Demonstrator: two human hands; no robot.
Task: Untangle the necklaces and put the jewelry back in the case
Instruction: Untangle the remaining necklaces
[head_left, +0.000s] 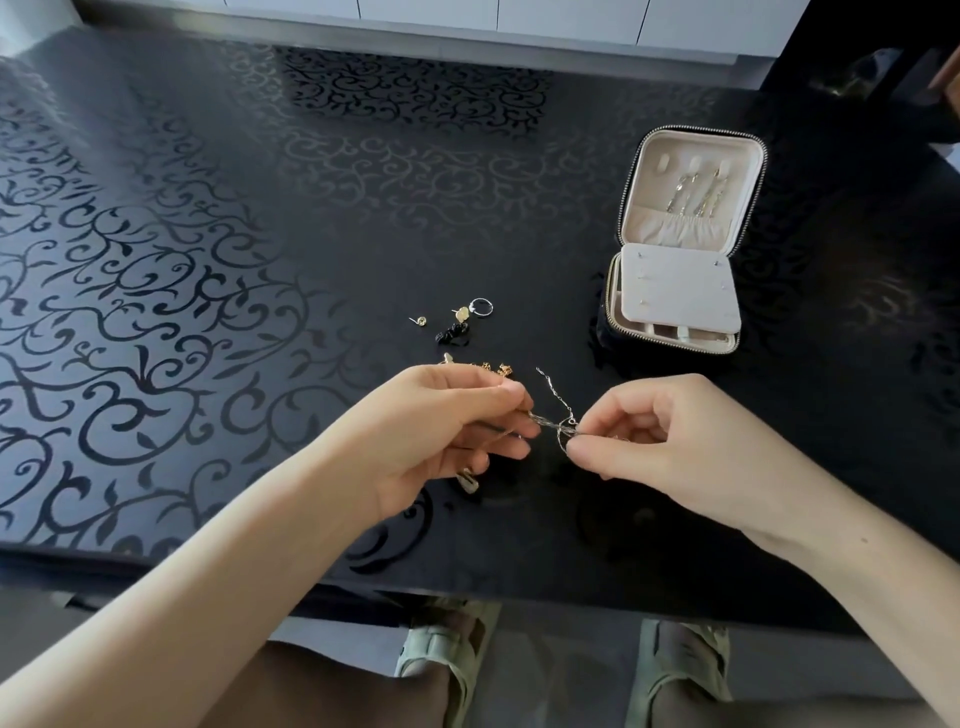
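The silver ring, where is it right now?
Head view, centre: the silver ring lies beside the gold earring, left of the open jewelry case.

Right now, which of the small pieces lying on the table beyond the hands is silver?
The ring, rightmost of that cluster, an open silver hoop. The stud at the left and the round disc beside the ring are gold.

Left grip (447, 436) and right grip (660, 441) pinched tangled silver chain (553, 427) between them, above dark patterned surface (249, 270). Open case (678, 291) stood right, gold chains (698, 195) hanging in lid. Ring (481, 306), stud (418, 321), gold earring (462, 314) lay loose beyond grips.
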